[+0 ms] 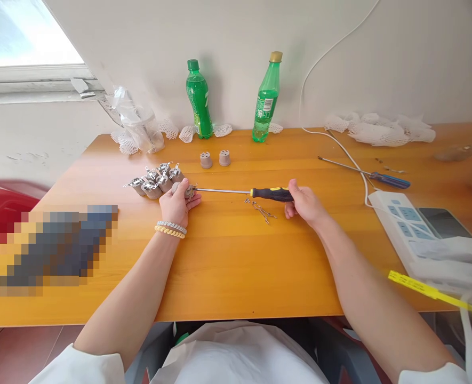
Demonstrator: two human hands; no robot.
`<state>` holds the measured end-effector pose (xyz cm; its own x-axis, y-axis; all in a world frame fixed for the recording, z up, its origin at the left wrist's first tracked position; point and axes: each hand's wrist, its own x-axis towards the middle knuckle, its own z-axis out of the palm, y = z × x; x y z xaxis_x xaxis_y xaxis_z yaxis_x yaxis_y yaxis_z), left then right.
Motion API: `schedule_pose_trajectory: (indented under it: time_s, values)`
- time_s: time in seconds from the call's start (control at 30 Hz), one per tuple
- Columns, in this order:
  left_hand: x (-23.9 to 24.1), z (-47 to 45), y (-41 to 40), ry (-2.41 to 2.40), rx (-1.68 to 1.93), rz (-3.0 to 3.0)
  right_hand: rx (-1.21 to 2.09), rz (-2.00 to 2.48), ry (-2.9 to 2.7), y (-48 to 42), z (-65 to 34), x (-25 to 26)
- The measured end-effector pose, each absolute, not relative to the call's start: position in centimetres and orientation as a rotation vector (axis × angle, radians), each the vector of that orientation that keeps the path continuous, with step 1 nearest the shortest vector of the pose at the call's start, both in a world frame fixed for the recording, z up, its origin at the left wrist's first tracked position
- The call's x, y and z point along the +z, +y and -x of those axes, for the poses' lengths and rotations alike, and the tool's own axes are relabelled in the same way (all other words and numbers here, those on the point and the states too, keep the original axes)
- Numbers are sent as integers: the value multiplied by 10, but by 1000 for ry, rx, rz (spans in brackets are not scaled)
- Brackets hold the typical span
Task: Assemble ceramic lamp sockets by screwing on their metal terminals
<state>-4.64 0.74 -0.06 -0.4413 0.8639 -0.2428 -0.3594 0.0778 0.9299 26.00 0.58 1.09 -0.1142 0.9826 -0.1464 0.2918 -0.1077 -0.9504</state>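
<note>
My left hand (177,201) is closed round a small grey ceramic socket (182,188) with metal clips, resting on the wooden table (228,256). My right hand (304,201) grips the black-and-yellow handle of a long screwdriver (260,193). Its thin shaft runs left and its tip meets the socket in my left hand. A cluster of several similar grey sockets (156,180) with metal tabs lies just left of my left hand. Loose small metal clips and screws (260,209) lie under the screwdriver handle.
Two bare grey sockets (215,158) stand behind. Two green bottles (199,101) (266,101) stand at the wall, with a plastic bag (140,125) and foam netting (380,129). A blue screwdriver (380,177), white power strip (404,224), phone (446,223) and cable lie right.
</note>
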Motion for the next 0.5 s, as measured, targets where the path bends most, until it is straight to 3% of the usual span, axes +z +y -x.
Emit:
schedule_pose_trajectory:
  time_s: [0.2, 0.5]
  values:
    - [0, 46, 6, 1367, 1555, -565, 1508, 1134, -1258, 5, -258, 18]
    - [0, 47, 7, 1351, 1560, -556, 1367, 1190, -1390, 3, -257, 13]
